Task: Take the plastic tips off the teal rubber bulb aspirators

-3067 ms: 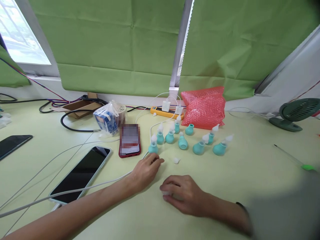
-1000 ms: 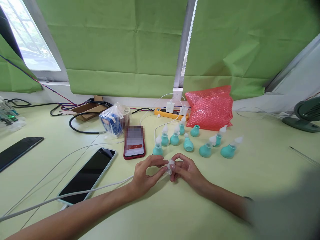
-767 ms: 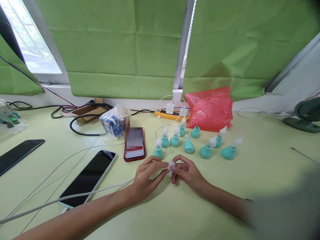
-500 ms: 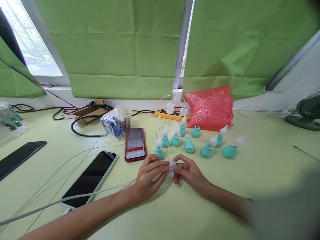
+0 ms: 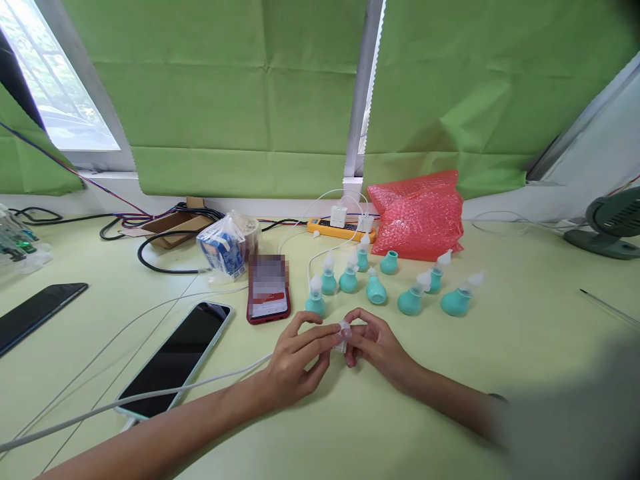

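My left hand and my right hand meet over the pale green table, fingertips pinched from both sides on a small clear plastic piece. Just behind them stand several teal bulb-shaped parts, most capped with white translucent tips; one teal bulb is right behind my left fingers. Another teal bulb leans at the right end of the group.
A red phone and a large dark phone with white cables lie left of my hands. A pink bubble-wrap bag, an orange power strip, a bagged carton and a fan sit farther back.
Three seconds ago my hands lay apart on the table, the right one cupped over something. They have since come together on the small clear piece and barely moved in the last second.
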`<act>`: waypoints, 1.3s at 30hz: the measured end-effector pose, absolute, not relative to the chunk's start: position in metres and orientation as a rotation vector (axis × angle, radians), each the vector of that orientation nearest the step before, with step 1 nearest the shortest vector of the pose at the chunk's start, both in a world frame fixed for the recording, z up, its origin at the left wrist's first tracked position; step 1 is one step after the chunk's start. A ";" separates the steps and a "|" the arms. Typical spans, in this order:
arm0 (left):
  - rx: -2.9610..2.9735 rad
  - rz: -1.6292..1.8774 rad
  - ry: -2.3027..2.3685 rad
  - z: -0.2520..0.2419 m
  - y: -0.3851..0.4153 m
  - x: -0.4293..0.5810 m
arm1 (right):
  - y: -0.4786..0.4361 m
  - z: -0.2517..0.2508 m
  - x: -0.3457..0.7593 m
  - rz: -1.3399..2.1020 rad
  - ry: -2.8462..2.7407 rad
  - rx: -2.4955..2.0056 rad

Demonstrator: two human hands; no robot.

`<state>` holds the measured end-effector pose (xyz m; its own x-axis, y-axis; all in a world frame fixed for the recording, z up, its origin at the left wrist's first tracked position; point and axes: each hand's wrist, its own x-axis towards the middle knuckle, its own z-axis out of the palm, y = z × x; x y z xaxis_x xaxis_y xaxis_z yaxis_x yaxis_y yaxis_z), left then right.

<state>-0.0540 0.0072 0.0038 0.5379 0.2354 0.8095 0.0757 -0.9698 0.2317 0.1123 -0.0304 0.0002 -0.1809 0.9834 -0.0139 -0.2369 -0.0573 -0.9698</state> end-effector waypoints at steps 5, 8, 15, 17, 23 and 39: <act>2.629 1.385 0.318 0.002 0.005 -0.056 | -0.030 0.002 0.113 1.486 -1.098 -0.950; 2.635 1.404 0.363 0.003 0.003 -0.056 | -0.030 0.002 0.113 1.486 -1.092 -0.967; 2.624 1.343 0.353 0.006 0.001 -0.055 | -0.029 0.001 0.114 1.476 -1.103 -1.000; 2.608 1.349 0.349 0.005 0.000 -0.055 | -0.029 0.001 0.114 1.477 -1.104 -1.000; 2.580 1.302 0.359 0.009 -0.002 -0.056 | -0.029 0.000 0.114 1.469 -1.115 -1.047; 2.250 0.761 0.639 0.017 0.004 -0.054 | -0.046 -0.001 0.111 0.971 -1.378 -0.948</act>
